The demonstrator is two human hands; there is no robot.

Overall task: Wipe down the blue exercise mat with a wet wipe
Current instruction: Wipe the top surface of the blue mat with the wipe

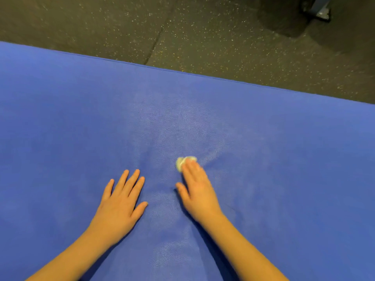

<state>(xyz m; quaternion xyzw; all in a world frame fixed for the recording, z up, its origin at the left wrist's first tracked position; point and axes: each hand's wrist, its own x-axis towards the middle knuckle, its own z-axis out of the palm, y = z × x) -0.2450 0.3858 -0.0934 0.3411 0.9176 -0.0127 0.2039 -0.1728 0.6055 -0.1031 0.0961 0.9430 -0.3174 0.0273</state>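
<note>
The left hand [119, 203] lies flat on the blue exercise mat [60, 118] with its fingers spread, probably to brace the body and steady the mat. Just beside it, the right hand [197, 191] presses a bunched wet wipe [180, 163] down under straight fingers held together, so the pressure lands on the wipe. That hand is blurred, so the exact hold is uncertain. The wipe sits mid-mat, well short of the far edge and the speckled floor [121, 27] beyond.
</note>
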